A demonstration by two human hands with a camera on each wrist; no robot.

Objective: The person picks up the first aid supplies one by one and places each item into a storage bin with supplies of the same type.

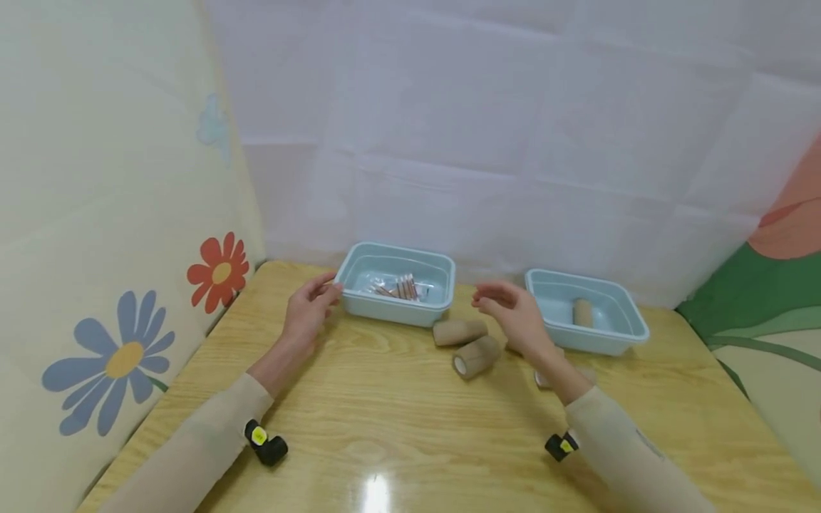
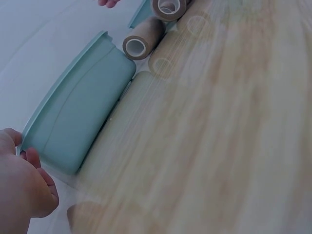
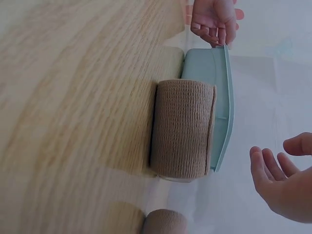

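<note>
Pinching the rim at the left end of the left light-blue plastic tub [image 1: 388,308] with the thumb and bent fingers of the left hand [image 1: 308,308]. Lying in that tub, under clear wrapping: slim brown-and-white banded pieces [image 1: 405,287], too small to identify. Holding the right hand [image 1: 513,313] in the air between this tub and the right light-blue tub [image 1: 586,338], with thumb set apart from loosely bent fingers, gripping nothing. Lying just beside the near right corner of the left tub: a tan bandage roll [image 1: 458,333] with a ribbed surface; just in front of it, a second tan roll [image 1: 479,355], with its pale core turned toward the front left. Partly hidden behind the right wrist: more rolls [image 1: 586,375], too covered to count. Resting inside the right tub, near the middle: another tan roll [image 1: 582,312]; cannot tell whether standing or leaning. Beneath everything, a wood-grain table [image 1: 359,427]; behind, a creased white sheet [image 1: 449,142]. To the left, painted on a cream panel [image 1: 96,214]: a blue flower [image 1: 125,360] and a red one.
</note>
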